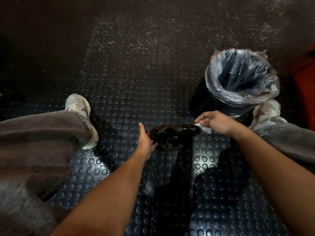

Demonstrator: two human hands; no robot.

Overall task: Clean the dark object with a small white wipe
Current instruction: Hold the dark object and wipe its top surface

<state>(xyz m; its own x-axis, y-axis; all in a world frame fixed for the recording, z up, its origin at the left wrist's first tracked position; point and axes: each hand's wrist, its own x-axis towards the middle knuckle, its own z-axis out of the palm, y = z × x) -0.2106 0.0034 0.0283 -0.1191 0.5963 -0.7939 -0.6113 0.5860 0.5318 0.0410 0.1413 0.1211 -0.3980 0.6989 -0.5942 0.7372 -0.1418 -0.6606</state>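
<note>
Lined bin [242, 79] crowds the right; floor [136, 74] ahead open.

Dark rubber flooring [129, 103] with raised round studs is covering the whole visible area. Pale dust and scuff marks are showing on its far part; the near part is reflecting light in glossy patches. A black waste bin [201, 103] with a clear plastic liner [238, 75] is standing at right. An orange-red surface [305, 86] is showing at the right edge.

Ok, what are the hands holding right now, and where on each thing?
The left hand grips the dark, grimy oval object at its left end. The right hand pinches the small white wipe against the object's right end.
</note>
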